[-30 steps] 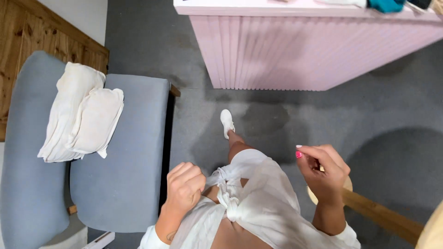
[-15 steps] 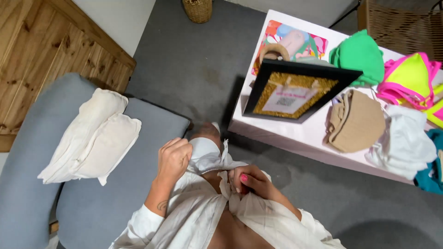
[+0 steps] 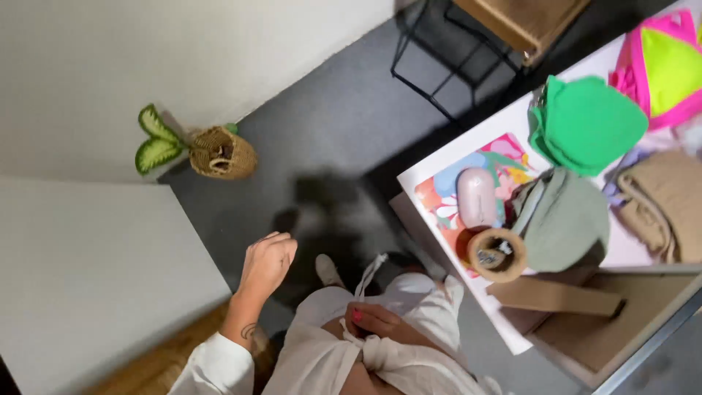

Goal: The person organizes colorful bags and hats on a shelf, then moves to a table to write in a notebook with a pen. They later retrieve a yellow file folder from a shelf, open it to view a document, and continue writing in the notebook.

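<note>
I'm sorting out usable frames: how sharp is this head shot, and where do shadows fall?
Head view: soft all over with motion blur, worst at the table edge lower right; a dark shadow lies on the grey floor just past the left hand; even light, no glare on the white wall.

garment: a white shirt [image 3: 409,314] of light, crinkled cloth, worn by the person, bunched and gathered at the waist just beside the near corner of the white table [image 3: 468,157].
tie: a thin white strip of the same cloth [image 3: 368,275] sticks up from the bunched front, on the side away from the table.
knot: the front tails look gathered into a knot [image 3: 380,358] low on the body, below the table's corner.
</note>
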